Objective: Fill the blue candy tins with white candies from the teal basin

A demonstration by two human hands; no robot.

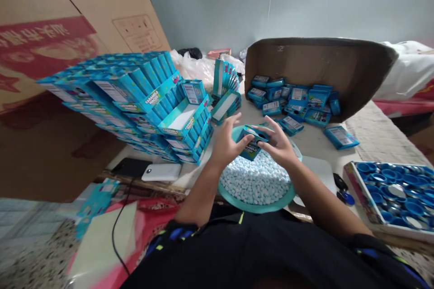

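A small blue candy box (250, 150) is held between my two hands above a turquoise basin (261, 208). My left hand (228, 142) grips its left side, thumb on the front near the top. On the other side, my right hand (278, 144) has its thumb at the box's upper right edge. Pale blue-white candies (259, 180) fill the basin below. To the left, blue candy boxes (135, 86) stand stacked in display trays, and one open tray (181, 119) shows a bare white floor with a single box at its back.
A tipped cardboard carton (315, 58) holds several blue boxes (298, 97), some spilling onto the table. Folded trays (225, 76) lean behind the stack. A box of blue lids (400, 194) sits at right. A white phone (161, 172) lies near the front edge, left.
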